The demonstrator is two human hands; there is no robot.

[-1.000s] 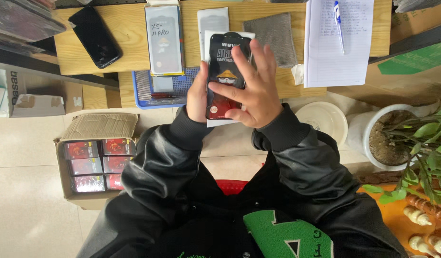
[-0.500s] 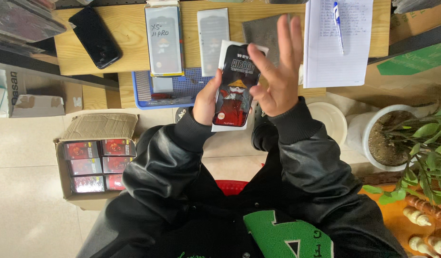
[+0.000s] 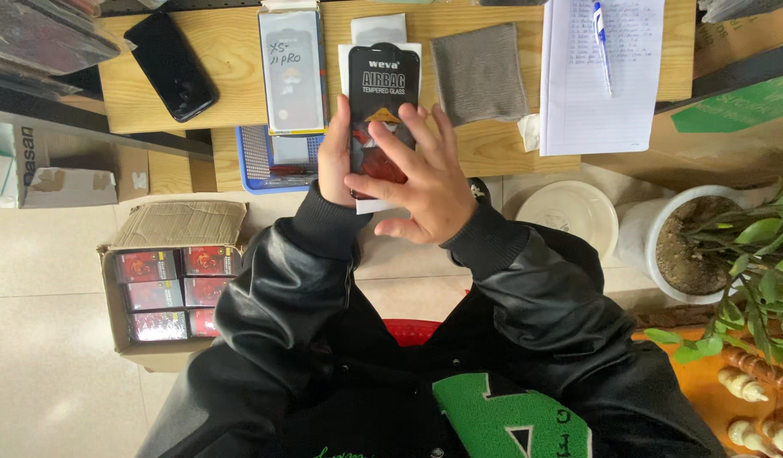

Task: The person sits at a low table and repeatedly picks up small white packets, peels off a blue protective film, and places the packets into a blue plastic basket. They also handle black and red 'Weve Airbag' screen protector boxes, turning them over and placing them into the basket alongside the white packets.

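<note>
A flat black-and-white screen-protector package [image 3: 383,89] with a red picture is held upright over the edge of a wooden desk [image 3: 230,59]. My left hand [image 3: 335,157] grips its left edge. My right hand [image 3: 421,174] lies across its lower front with fingers spread, fingertips touching the pack. Both arms wear black jacket sleeves.
On the desk lie a black phone [image 3: 171,66], a clear protector pack [image 3: 291,68], a grey cloth [image 3: 479,72] and a paper sheet with a pen [image 3: 602,38]. A blue basket [image 3: 254,161], a cardboard box of red packs [image 3: 167,288], a white bowl [image 3: 570,212] and a potted plant [image 3: 722,246] are around.
My right hand dropped from a raised, fingers-up pose back onto the front of the package. The package shifted up and left toward the desk.
</note>
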